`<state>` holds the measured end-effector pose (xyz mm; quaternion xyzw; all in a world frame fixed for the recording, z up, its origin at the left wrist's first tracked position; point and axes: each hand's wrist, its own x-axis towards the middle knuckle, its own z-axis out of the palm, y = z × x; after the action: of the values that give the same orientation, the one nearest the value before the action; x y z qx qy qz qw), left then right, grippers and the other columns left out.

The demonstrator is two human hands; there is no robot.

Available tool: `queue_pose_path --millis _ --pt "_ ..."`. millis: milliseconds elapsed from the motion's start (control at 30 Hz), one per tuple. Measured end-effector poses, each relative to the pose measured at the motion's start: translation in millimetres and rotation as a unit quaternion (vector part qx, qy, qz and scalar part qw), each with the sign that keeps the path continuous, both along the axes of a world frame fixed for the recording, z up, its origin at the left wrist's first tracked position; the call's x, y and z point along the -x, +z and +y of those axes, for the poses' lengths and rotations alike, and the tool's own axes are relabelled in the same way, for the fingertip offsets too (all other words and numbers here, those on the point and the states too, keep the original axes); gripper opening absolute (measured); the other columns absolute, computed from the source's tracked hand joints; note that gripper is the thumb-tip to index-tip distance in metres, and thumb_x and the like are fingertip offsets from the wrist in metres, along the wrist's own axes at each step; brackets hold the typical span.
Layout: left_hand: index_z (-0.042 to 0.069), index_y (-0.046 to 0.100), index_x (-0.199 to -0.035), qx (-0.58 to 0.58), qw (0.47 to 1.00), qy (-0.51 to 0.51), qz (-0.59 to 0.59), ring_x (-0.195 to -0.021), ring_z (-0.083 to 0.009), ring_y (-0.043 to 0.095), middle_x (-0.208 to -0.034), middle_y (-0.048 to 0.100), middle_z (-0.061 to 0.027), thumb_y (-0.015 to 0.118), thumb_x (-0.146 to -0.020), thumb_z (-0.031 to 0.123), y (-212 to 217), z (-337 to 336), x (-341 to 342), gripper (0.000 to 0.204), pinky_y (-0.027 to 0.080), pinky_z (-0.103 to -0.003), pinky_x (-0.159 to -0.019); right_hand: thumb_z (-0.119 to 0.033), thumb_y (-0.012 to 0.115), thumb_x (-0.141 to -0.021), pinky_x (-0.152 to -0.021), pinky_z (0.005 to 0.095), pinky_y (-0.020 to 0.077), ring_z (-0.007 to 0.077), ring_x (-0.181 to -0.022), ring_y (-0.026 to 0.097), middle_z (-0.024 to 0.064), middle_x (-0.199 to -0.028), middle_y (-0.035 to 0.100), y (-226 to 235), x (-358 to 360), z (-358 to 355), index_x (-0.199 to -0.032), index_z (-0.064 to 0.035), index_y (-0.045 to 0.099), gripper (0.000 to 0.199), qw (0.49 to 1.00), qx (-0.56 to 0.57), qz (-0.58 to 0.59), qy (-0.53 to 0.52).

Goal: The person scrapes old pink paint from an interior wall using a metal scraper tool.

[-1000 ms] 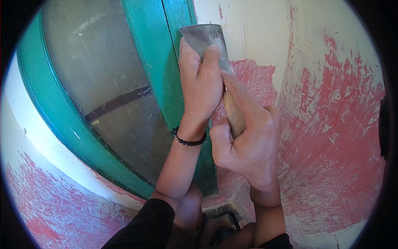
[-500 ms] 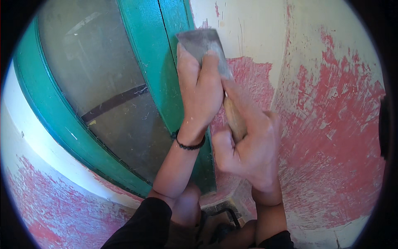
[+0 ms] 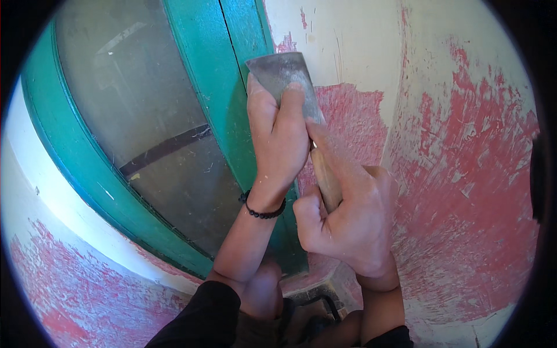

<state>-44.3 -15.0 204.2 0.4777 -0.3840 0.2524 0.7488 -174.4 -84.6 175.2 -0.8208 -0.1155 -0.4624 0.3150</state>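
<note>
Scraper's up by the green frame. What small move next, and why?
Probably shift the scraper blade slightly right: its left corner overlaps the green frame in this view, while pale coating lies above the pink patch. The left hand rests on the blade and the right hand grips the wooden handle, so both could steer.

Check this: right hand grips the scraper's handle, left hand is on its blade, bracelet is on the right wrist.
The bracelet is wrong: the head view shows it on the left wrist. Right hand on handle, left hand on blade: correct.
</note>
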Motion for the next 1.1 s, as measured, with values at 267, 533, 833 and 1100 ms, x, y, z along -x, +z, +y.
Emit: queue_pose_path --millis 267,533,833,1100 --pt "-0.003 0.053 -0.113 0.005 1.000 0.001 -0.020 -0.085 -0.0137 0.055 -0.095 0.061 -0.0063 0.052 -0.095 0.009 -0.1 1.8 -0.4 0.022 0.048 -0.032 -0.078 -0.009 0.060 -0.069 -0.061 0.0435 0.0564 0.0394 -0.063 0.069 0.0223 -0.080 0.069 0.6 -3.3 -0.1 -0.127 0.0014 0.064 0.060 0.999 0.030 -0.030 -0.026" --pt "0.003 0.052 -0.125 -0.001 0.999 -0.046 0.011 -0.068 -0.0096 0.059 -0.094 0.064 -0.0046 0.056 -0.094 0.012 -1.0 4.5 -2.8 0.032 0.049 -0.025 -0.053 -0.010 0.060 -0.068 -0.061 0.0447 0.0570 0.0370 -0.063 0.070 0.0199 -0.075 0.069 3.5 0.9 4.3 -0.129 0.0003 0.063 0.062 0.999 0.028 -0.007 -0.030" --pt "-0.002 0.052 -0.118 0.012 0.997 -0.073 0.030 -0.084 -0.0102 0.056 -0.098 0.061 -0.0059 0.052 -0.095 0.007 8.7 0.0 4.6 0.024 0.050 -0.027 -0.070 -0.010 0.062 -0.069 -0.061 0.0434 0.0572 0.0361 -0.064 0.070 0.0182 -0.072 0.068 2.8 -10.7 0.6 -0.127 -0.0025 0.065 0.059 0.998 0.023 -0.042 -0.046" --pt "-0.003 0.050 -0.126 0.033 0.998 -0.057 -0.006 -0.087 -0.0101 0.056 -0.105 0.062 -0.0068 0.050 -0.096 0.006 4.7 -2.1 6.1 0.031 0.050 -0.026 -0.073 -0.012 0.063 -0.069 -0.061 0.0466 0.0562 0.0378 -0.063 0.069 0.0181 -0.073 0.068 0.5 0.0 4.5 -0.128 -0.0030 0.064 0.060 0.998 0.023 -0.007 -0.055"
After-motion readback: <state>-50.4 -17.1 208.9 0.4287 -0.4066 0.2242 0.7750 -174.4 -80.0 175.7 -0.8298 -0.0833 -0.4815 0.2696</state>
